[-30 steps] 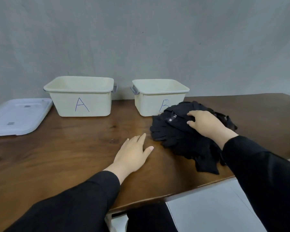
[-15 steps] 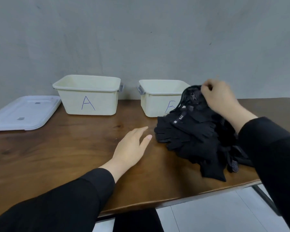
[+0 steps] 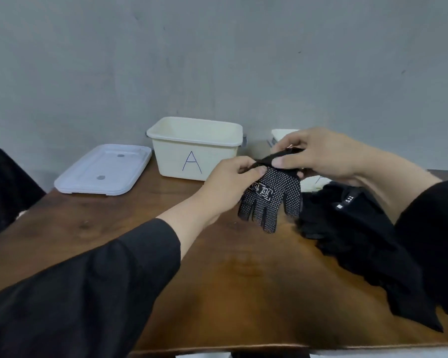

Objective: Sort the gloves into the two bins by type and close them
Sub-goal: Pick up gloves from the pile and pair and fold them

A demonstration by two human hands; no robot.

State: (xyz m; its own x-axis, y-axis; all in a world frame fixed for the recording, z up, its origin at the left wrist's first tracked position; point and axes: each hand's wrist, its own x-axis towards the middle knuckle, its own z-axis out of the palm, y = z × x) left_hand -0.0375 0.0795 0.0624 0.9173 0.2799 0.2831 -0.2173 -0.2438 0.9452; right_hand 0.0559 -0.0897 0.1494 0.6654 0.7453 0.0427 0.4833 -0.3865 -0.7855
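A black glove with white dots (image 3: pixel 270 198) hangs fingers-down above the table, held by its cuff. My left hand (image 3: pixel 233 177) pinches the cuff's left side and my right hand (image 3: pixel 318 153) pinches its right side. A pile of black gloves (image 3: pixel 357 228) lies on the table at the right, below my right forearm. The cream bin marked A (image 3: pixel 194 148) stands open at the back. The second cream bin (image 3: pixel 282 134) is mostly hidden behind my right hand.
White lids (image 3: pixel 104 169) lie stacked at the back left of the brown wooden table (image 3: pixel 217 280). A dark object (image 3: pixel 3 187) sits at the left edge. A grey wall rises behind the bins. The table's near edge runs along the bottom.
My right hand lifted a dotted glove off the pile. My left hand rose from the table and took hold of the cuff too. The view shifted right.
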